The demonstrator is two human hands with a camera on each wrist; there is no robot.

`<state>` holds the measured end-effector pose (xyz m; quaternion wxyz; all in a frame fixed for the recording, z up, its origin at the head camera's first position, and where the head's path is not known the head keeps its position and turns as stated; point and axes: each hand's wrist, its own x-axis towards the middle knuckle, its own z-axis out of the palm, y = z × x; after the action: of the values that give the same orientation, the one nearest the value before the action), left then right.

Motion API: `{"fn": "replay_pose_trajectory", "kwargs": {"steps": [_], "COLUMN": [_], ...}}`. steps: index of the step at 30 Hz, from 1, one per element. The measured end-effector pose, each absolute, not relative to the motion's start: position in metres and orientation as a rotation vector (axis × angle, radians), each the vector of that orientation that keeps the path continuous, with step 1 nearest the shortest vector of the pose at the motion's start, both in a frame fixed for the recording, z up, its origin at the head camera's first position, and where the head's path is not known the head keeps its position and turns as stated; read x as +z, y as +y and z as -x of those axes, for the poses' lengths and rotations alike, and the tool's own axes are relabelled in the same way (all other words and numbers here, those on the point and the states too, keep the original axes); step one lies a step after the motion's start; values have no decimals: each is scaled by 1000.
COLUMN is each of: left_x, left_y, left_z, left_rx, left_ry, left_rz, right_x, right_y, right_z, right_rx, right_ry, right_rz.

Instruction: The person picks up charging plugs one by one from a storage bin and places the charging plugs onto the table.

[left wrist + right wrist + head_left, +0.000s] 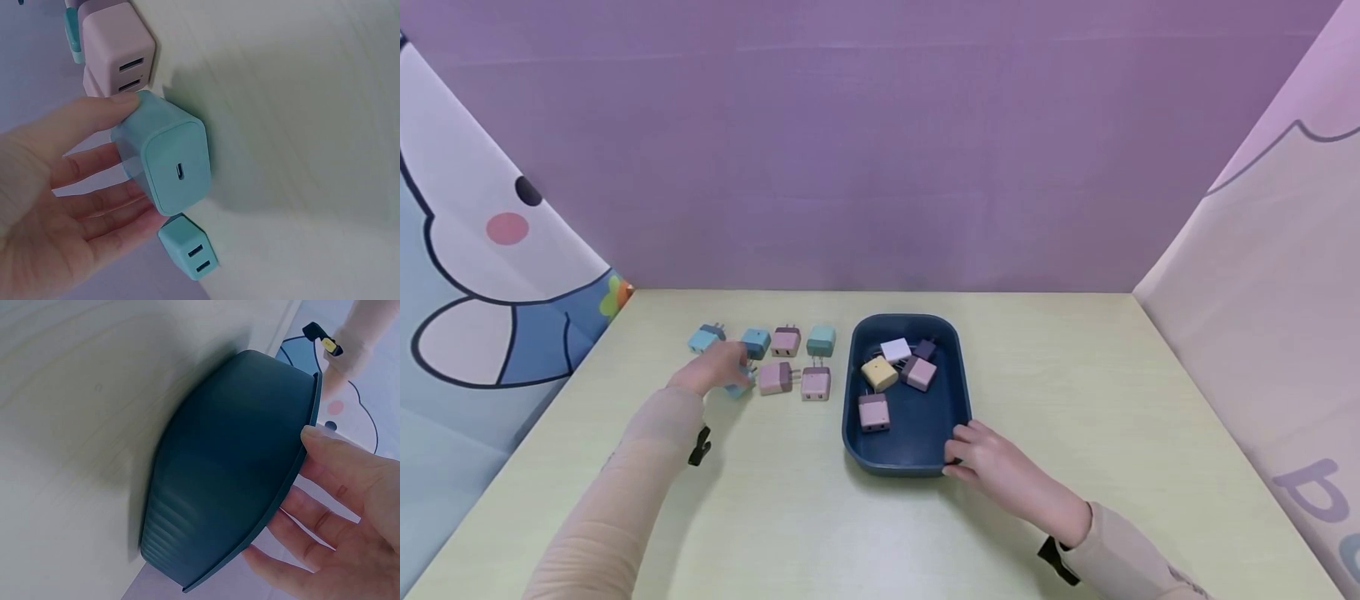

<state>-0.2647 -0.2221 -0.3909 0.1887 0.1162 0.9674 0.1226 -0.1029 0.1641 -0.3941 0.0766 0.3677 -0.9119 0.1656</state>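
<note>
My left hand pinches a light blue charger plug between thumb and fingers, low over the table on the left. In the left wrist view its face shows a single port. Close by are a pink charger and a blue charger. My right hand grips the near right corner of a dark blue plastic tray, thumb and fingertips on its rim. Inside the tray lie a white charger, a yellow charger, a dark purple charger and two pink ones.
Left of the tray, more chargers stand in loose rows, among them a teal charger, a pink charger and a light blue charger at the far left. A purple backdrop rises behind the pale wooden table, with printed cloths at both sides.
</note>
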Motion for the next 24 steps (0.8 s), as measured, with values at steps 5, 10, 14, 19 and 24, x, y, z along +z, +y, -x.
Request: {"fn": "replay_pose_trajectory", "kwargs": {"steps": [5,10,14,19,24], "left_x": [-396,-398,-398,-397,-392], "left_y": [-223,-222,-222,-222,-221], "left_z": [264,263,262,261,260], "left_rx": [341,348,354,364,371], "left_ry": [2729,2737,2736,2737,2728], "left_rz": [-339,-329,-314,-307,-292], "right_x": [-394,-394,-394,-394,-394], "right_y": [164,164,164,164,164], "right_z": [103,103,103,103,103], "right_rx": [495,506,503,498,502], "right_ry": [-2723,-2733,-2732,-2728,-2731], "right_rz": [-1108,-1101,-1102,-1103,-1098]}}
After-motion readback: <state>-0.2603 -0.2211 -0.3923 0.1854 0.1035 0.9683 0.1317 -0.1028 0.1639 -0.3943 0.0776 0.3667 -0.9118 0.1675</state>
